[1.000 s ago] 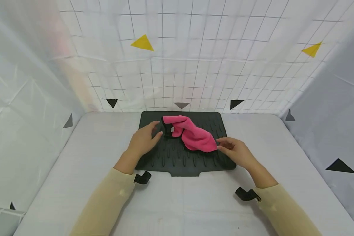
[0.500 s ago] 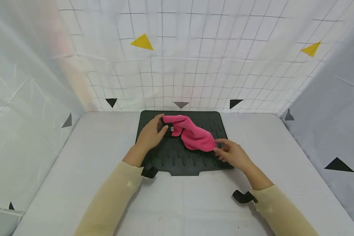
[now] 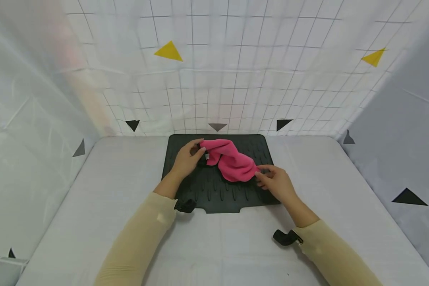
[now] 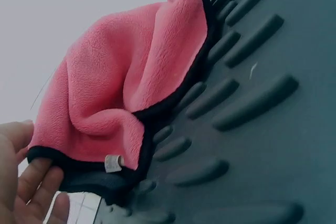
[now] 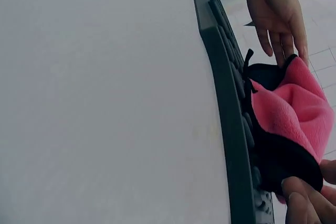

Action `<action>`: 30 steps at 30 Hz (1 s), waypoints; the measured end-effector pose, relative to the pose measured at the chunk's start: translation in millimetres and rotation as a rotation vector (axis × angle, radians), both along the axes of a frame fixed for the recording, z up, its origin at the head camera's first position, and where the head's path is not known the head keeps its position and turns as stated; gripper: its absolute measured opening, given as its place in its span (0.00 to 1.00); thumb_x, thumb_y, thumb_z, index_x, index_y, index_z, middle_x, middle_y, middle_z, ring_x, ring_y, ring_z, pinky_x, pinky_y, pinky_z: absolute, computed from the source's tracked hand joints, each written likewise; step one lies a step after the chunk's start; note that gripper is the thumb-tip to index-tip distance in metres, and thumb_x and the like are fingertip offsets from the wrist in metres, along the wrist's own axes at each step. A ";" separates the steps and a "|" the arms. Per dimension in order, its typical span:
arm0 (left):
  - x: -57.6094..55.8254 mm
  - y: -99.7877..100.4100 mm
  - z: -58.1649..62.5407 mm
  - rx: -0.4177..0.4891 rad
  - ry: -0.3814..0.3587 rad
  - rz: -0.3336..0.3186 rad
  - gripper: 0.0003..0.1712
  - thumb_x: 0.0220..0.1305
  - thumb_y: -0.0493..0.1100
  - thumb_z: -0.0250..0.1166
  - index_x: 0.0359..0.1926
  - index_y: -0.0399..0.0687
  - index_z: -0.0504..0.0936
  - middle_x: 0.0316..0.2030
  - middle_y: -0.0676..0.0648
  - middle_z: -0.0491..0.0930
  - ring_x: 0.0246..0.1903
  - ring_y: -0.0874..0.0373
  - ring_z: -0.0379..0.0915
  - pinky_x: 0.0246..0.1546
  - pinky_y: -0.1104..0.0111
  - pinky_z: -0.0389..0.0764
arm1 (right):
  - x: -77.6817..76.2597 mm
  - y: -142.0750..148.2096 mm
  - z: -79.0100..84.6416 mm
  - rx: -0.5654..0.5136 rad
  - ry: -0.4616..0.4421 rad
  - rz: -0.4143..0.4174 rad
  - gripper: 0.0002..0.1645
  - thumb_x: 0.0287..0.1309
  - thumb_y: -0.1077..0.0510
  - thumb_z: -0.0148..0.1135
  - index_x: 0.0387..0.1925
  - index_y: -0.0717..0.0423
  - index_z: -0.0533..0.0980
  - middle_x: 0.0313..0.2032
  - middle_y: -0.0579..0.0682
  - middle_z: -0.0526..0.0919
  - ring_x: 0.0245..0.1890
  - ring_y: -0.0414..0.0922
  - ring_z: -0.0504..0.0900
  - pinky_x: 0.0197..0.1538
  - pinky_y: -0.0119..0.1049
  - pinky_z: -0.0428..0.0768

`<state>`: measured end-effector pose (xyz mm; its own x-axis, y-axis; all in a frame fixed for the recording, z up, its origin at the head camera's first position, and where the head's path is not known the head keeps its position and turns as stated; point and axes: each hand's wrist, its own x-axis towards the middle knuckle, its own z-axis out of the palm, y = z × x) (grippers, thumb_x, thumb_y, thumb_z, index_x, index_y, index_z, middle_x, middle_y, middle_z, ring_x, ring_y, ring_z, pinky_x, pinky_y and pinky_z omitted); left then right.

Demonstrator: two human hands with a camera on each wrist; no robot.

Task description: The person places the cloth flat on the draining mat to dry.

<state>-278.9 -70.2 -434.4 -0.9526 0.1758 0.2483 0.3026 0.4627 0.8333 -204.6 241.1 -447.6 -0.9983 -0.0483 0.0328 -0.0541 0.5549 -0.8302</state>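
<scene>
A crumpled pink cleaning cloth [image 3: 234, 161] with black edging lies across a dark ridged mat [image 3: 221, 200]. My left hand [image 3: 186, 159] pinches its left end; in the left wrist view the thumb is on the pink side and the fingers [image 4: 39, 177] are under the black border, near a small white tag [image 4: 112, 163]. At the opposite end, my right hand [image 3: 277, 183] pinches a corner between thumb and fingers. The right wrist view shows the cloth's dark underside [image 5: 283, 161] turned up beside the fingers [image 5: 302, 198].
The mat lies on a white-covered table [image 3: 214, 246], near the back wall. White gridded sheeting [image 3: 221, 87] with yellow and black triangles rises behind, and pale sheets [image 3: 389, 151] enclose both sides. A black wrist mount [image 3: 286, 237] sticks out from the right sleeve.
My left hand has moved right onto the cloth's left end and now pinches it. The right hand has shifted slightly left and holds the right corner, and the cloth has barely moved.
</scene>
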 end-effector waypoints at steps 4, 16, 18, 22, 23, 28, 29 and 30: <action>1.6 5.2 -1.0 0.041 0.035 0.031 0.23 0.63 0.53 0.58 0.58 0.55 0.74 0.40 0.51 0.75 0.38 0.58 0.69 0.37 0.65 0.74 | -2.9 -4.7 2.3 -0.059 0.010 -0.029 0.20 0.56 0.49 0.63 0.48 0.52 0.77 0.32 0.53 0.85 0.29 0.47 0.84 0.32 0.36 0.82; 5.7 -11.4 17.3 0.121 0.165 0.168 0.20 0.61 0.50 0.62 0.53 0.51 0.77 0.41 0.49 0.77 0.36 0.57 0.71 0.36 0.66 0.75 | -9.0 1.6 23.6 -0.134 0.138 -0.109 0.17 0.59 0.51 0.59 0.49 0.52 0.78 0.38 0.56 0.81 0.34 0.56 0.81 0.38 0.42 0.81; 6.5 -17.9 24.1 0.114 0.169 0.164 0.21 0.61 0.50 0.61 0.55 0.50 0.76 0.41 0.48 0.76 0.35 0.57 0.69 0.34 0.67 0.74 | -12.4 5.4 31.3 -0.133 0.156 -0.111 0.18 0.61 0.51 0.57 0.50 0.53 0.77 0.42 0.55 0.80 0.35 0.56 0.81 0.39 0.40 0.81; 6.4 -30.9 37.4 0.076 0.172 0.134 0.24 0.62 0.51 0.60 0.59 0.50 0.73 0.38 0.46 0.73 0.33 0.56 0.66 0.32 0.67 0.71 | -22.7 11.0 49.7 -0.181 0.170 -0.090 0.17 0.62 0.53 0.55 0.50 0.54 0.76 0.45 0.53 0.78 0.34 0.48 0.81 0.39 0.34 0.80; 6.2 -33.8 40.6 0.060 0.166 0.123 0.25 0.63 0.51 0.60 0.60 0.50 0.72 0.38 0.46 0.72 0.33 0.55 0.66 0.32 0.67 0.70 | -25.6 12.1 54.8 -0.202 0.170 -0.078 0.17 0.63 0.54 0.55 0.51 0.56 0.76 0.46 0.54 0.77 0.33 0.47 0.81 0.38 0.34 0.80; 0.7 -46.6 53.7 -0.008 0.067 0.067 0.30 0.62 0.54 0.59 0.64 0.55 0.67 0.45 0.49 0.70 0.29 0.54 0.67 0.29 0.66 0.71 | -43.3 12.7 80.9 -0.353 0.113 -0.045 0.19 0.63 0.60 0.54 0.53 0.63 0.73 0.48 0.55 0.76 0.30 0.42 0.81 0.37 0.31 0.81; -0.4 -48.3 56.6 -0.019 0.044 0.055 0.31 0.62 0.54 0.59 0.65 0.56 0.65 0.48 0.49 0.69 0.29 0.54 0.67 0.29 0.66 0.72 | -47.9 12.7 84.7 -0.381 0.096 -0.040 0.19 0.62 0.60 0.54 0.54 0.63 0.73 0.49 0.55 0.76 0.30 0.41 0.81 0.37 0.30 0.80; -1.9 -50.0 59.1 -0.025 0.025 0.045 0.32 0.62 0.54 0.59 0.66 0.56 0.64 0.52 0.50 0.68 0.30 0.55 0.68 0.30 0.67 0.73 | -52.3 12.3 88.6 -0.408 0.081 -0.041 0.20 0.62 0.60 0.54 0.54 0.63 0.73 0.49 0.55 0.75 0.30 0.40 0.81 0.37 0.29 0.80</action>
<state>-280.7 -120.2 -375.3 -0.9533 0.1390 0.2680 0.3013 0.4972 0.8136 -256.9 253.5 -359.0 -0.9925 0.0251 0.1194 -0.1128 0.1841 -0.9764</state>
